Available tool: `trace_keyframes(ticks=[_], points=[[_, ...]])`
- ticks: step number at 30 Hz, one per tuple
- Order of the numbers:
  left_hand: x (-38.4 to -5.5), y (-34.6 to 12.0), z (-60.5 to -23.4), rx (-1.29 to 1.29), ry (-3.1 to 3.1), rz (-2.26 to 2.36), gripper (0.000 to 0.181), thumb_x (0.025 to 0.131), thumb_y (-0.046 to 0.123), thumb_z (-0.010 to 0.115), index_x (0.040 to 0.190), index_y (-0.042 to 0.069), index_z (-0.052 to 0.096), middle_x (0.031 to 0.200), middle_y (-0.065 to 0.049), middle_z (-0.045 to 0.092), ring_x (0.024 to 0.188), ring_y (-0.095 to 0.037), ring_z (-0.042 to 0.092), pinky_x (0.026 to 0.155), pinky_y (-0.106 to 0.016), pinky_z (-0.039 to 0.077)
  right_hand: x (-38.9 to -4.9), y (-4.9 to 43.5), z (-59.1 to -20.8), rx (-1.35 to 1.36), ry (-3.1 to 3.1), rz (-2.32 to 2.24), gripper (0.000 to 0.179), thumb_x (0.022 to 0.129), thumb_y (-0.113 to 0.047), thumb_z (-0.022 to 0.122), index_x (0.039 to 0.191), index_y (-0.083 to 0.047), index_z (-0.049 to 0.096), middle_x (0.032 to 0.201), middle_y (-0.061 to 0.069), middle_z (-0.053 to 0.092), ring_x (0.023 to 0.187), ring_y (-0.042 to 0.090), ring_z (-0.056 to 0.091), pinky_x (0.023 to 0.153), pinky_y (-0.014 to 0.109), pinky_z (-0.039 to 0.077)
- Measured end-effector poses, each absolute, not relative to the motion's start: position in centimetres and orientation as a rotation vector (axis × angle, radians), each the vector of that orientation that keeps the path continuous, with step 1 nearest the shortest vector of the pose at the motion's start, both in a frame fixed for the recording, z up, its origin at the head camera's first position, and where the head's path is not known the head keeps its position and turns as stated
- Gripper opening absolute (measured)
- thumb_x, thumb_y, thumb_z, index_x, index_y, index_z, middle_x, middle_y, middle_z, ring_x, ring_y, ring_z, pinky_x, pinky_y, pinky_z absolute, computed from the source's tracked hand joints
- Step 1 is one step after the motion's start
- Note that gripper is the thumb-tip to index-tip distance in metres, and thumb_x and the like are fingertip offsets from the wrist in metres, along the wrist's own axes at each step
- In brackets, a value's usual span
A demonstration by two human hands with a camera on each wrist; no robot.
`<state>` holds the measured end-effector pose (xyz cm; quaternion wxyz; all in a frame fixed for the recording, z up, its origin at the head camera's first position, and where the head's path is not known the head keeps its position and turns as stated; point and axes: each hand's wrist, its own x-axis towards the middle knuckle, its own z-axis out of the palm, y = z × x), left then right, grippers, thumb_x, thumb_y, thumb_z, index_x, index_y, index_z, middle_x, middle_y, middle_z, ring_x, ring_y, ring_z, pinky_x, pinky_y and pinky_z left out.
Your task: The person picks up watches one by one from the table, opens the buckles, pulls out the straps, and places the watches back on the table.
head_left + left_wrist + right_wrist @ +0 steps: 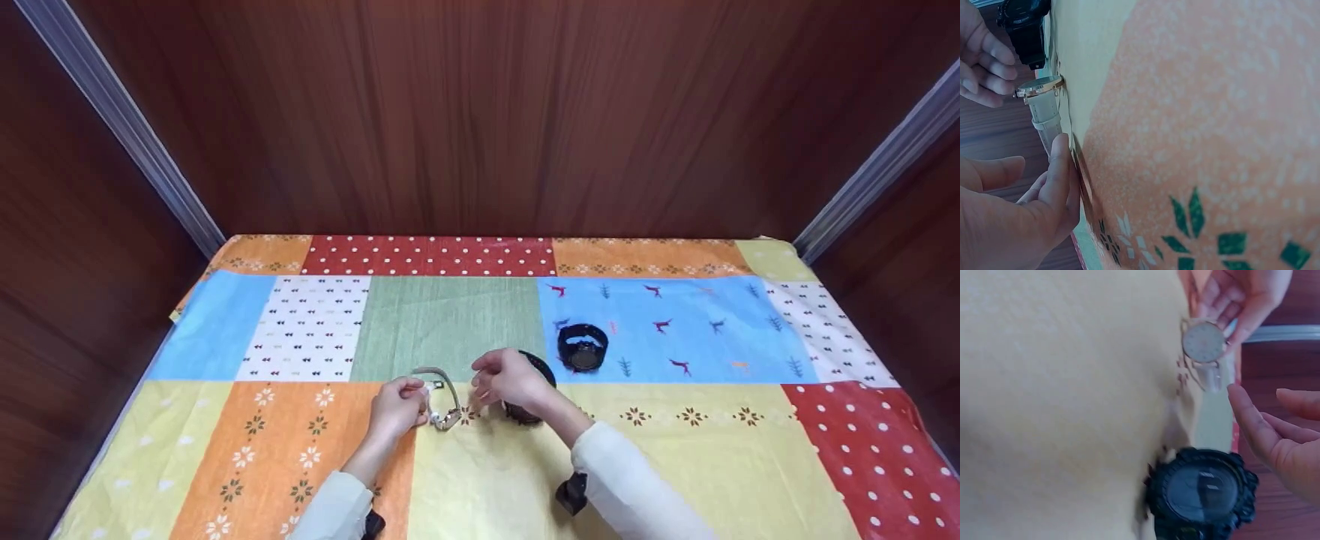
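Observation:
A wristwatch with a pale strap (pixel 448 390) and a gold-rimmed round case stands on its side near the middle of the cloth. My left hand (pixel 397 409) is beside it; in the left wrist view its index fingertip touches the strap (pixel 1047 126), with the thumb apart. The white dial (pixel 1203 342) shows in the right wrist view. Across from it, my right hand (pixel 510 382) hovers with loosely bent fingers and nothing in them. Partly hidden under that hand is a chunky black watch (pixel 1203 486), its face turned to the right wrist camera.
A second black watch (pixel 583 352) with its band looped lies farther back, on the blue patch. A patchwork tablecloth (pixel 675 465) covers the table. Dark wood panels (pixel 465 112) enclose the back and sides, with metal strips (pixel 127 127) at the corners.

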<state>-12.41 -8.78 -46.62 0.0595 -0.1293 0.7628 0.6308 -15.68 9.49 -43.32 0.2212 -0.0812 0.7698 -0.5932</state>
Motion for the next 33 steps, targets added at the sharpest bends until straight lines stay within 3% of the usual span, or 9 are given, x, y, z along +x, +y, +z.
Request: trace_keyframes(ticks=[6,10,13,19,28,33], points=[[-12.5,-9.0,-46.5,-0.393,2.303,1.923,0.019,0.083,-0.005,0.052,0.100,-0.012,0.057,0.078,-0.013,0.056,0.057,-0.013,0.054,0.055,-0.024,0.052,-16.1,11.1,-42.3,-0.255,2.146,-1.656,0.025,0.085,0.010,0.050,0.107,0.019,0.051,0.084,0.025,0.062,0.072,0.032,0.063,0.068,0.042,0.053],[-12.6,-9.1,-46.1,-0.438,2.310,1.888,0.022,0.084,-0.004,0.051,0.104,-0.012,0.056,0.082,-0.015,0.057,0.056,-0.013,0.052,0.055,-0.024,0.050,-16.3,12.3,-41.6,-0.271,2.153,-1.656,0.024,0.086,0.006,0.053,0.107,0.017,0.053,0.083,0.019,0.063,0.076,0.034,0.063,0.070,0.042,0.053],[-12.7,-9.2,-46.0,-0.427,2.351,1.863,0.022,0.086,0.000,0.054,0.104,-0.011,0.057,0.082,-0.015,0.058,0.058,-0.013,0.052,0.055,-0.025,0.050,-16.4,13.3,-41.2,-0.264,2.182,-1.636,0.023,0.088,0.002,0.054,0.107,0.015,0.055,0.087,0.023,0.063,0.081,0.037,0.062,0.070,0.040,0.053],[-12.9,-9.3,-45.8,-0.405,2.385,1.858,0.021,0.086,0.002,0.055,0.102,-0.011,0.058,0.082,-0.013,0.059,0.064,-0.016,0.053,0.059,-0.028,0.050,-16.5,15.4,-40.7,-0.245,2.226,-1.622,0.023,0.090,-0.002,0.053,0.107,0.013,0.056,0.095,0.027,0.062,0.083,0.033,0.062,0.072,0.041,0.053],[-13.0,-9.3,-45.3,-0.378,2.404,1.858,0.019,0.087,0.002,0.055,0.101,-0.010,0.059,0.085,-0.016,0.060,0.076,-0.022,0.056,0.068,-0.034,0.050,-16.6,18.5,-40.6,-0.208,2.202,-1.708,0.024,0.090,0.000,0.052,0.107,0.017,0.054,0.091,0.026,0.062,0.079,0.029,0.063,0.073,0.040,0.053],[-13.0,-9.4,-45.2,-0.385,2.400,1.851,0.020,0.087,0.003,0.056,0.103,-0.009,0.059,0.087,-0.016,0.059,0.079,-0.022,0.055,0.069,-0.033,0.049,-16.8,20.2,-40.9,-0.190,2.178,-1.740,0.024,0.089,0.002,0.049,0.107,0.019,0.051,0.088,0.023,0.062,0.071,0.018,0.063,0.070,0.035,0.053]])
